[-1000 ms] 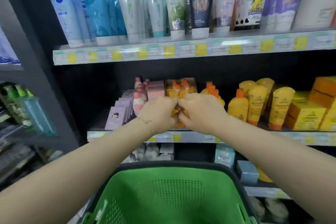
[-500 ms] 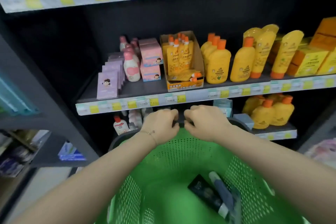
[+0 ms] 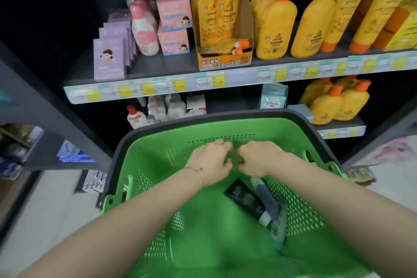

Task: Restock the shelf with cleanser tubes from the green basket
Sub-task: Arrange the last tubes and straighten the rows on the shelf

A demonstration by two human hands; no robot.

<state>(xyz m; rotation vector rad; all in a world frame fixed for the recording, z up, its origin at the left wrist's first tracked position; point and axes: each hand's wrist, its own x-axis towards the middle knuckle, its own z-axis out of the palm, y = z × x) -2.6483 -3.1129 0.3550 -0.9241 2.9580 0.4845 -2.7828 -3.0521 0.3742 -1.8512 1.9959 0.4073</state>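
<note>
Left hand [image 3: 212, 162] and right hand [image 3: 259, 158] hover inside the green basket [image 3: 158, 165], loosely curled, empty, nearly touching. The cleanser tubes [image 3: 248, 202] lie just below them, centre-right of frame. Likely light, squashy and slick, so grip mid-body toward the stiffer cap.

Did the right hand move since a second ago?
Yes. The right hand came down from the orange cardboard display box on the dark grey shelf into the green plastic basket.
</note>
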